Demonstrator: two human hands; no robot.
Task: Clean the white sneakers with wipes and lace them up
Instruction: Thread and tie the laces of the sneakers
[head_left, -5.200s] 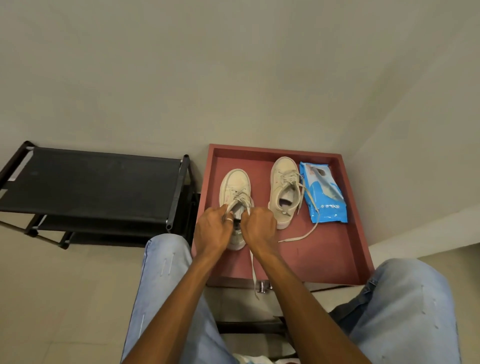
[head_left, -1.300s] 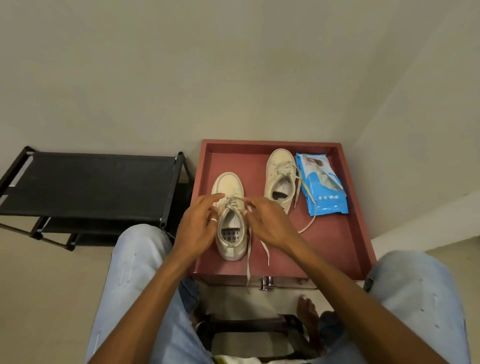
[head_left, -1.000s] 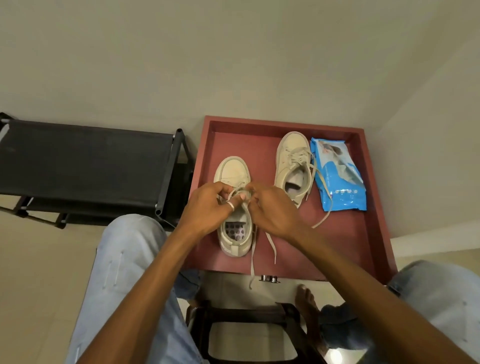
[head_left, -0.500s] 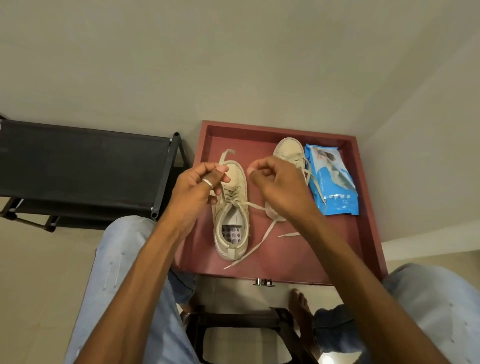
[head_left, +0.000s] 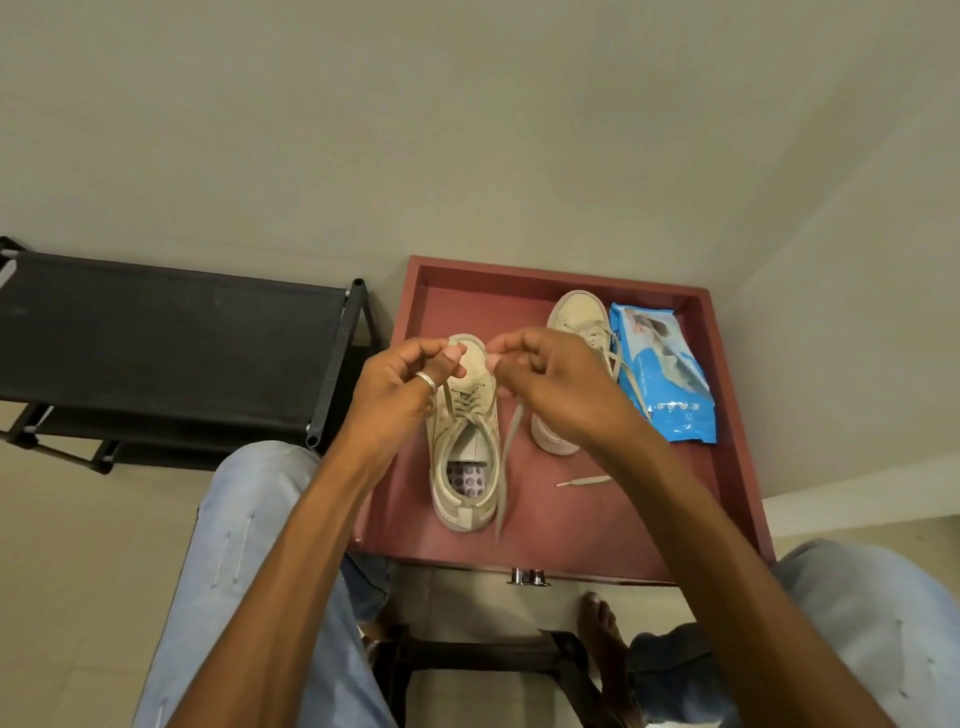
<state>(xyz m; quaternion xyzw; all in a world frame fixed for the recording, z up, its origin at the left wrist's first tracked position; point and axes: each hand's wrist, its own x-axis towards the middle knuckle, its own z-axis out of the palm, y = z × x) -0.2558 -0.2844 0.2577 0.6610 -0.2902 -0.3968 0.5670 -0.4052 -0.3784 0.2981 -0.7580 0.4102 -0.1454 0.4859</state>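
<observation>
Two white sneakers stand in a red tray. The left sneaker is laced part way, toe pointing away from me. My left hand pinches one lace end above its toe, and my right hand pinches the other lace end, which hangs down beside the shoe. Both hands are raised over the shoe, close together. The right sneaker is partly hidden behind my right hand; its loose lace tip lies on the tray floor.
A blue pack of wipes lies at the tray's right side. A black shoe rack stands to the left. My knees in light jeans frame the tray, a bare foot and a dark stool frame below. Walls close in behind and right.
My hands lifted off the left sneaker's opening, pulled the lace ends up and apart, then came together above the toe. The right lace end now hangs straight down.
</observation>
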